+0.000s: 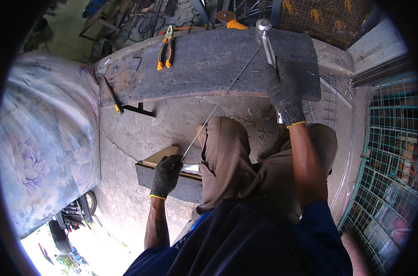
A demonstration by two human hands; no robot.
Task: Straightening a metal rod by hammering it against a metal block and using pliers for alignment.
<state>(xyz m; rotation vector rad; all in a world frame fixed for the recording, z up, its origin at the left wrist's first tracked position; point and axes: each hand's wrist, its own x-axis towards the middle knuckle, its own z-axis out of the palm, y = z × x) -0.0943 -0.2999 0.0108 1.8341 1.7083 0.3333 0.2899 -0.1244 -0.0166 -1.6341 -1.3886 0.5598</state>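
My right hand (pixel 285 92), in a dark knit glove with a yellow cuff, is closed around the handle of a metal ball-peen hammer (pixel 270 53). The hammer is over the right part of a thick dark wooden plank (pixel 204 66). A long thin metal rod (pixel 222 98) runs slantwise up from my gloved left hand (pixel 166 175), whose fingers are closed on its near end. Its far end lies over the plank, close beside the hammer head; whether they touch I cannot tell. Below my left hand is a dark wooden box (pixel 144 177) with a white piece inside.
Orange-and-black pliers (pixel 166 48) and a small flat metal piece (pixel 135 64) lie on the plank. A yellow-handled tool (pixel 112 96) leans at its left end. Short metal bits (pixel 259 133) litter the floor. Flowered cloth (pixel 52 138) hangs left; green wire mesh (pixel 383 156) stands right.
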